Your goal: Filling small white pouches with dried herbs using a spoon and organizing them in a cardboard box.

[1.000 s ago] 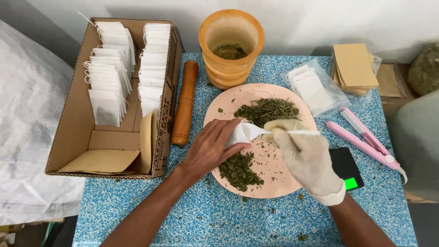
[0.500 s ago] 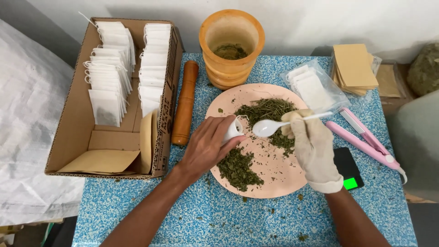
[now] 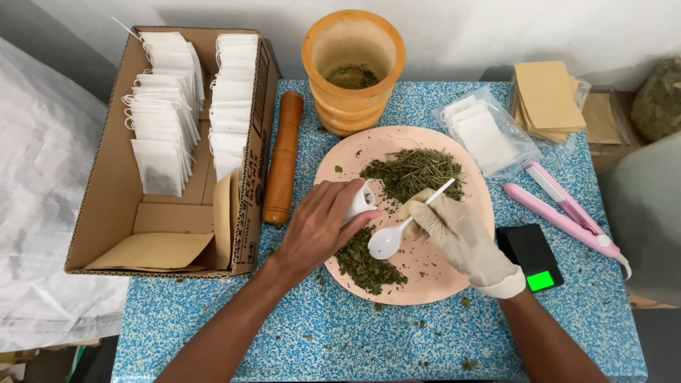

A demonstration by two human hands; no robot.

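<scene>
Pinched between gloved right hand (image 3: 461,237) fingers: white plastic spoon (image 3: 399,231), bowl low and left, handle slanting up to the far right. Closed around small white paper sachet (image 3: 360,201): bare left hand (image 3: 319,227), just left of the spoon bowl, nearly touching. Beneath both, round pink plate (image 3: 454,280) with near clump of dark green dried herb (image 3: 369,264) and far clump of lighter herb (image 3: 415,172). Right: black pocket scale (image 3: 532,255), pink sealer tongs (image 3: 564,209). Left: cardboard box (image 3: 106,206) of filled white sachets (image 3: 167,120), wooden pestle (image 3: 284,157). Farthest: orange wooden mortar (image 3: 353,67).
</scene>
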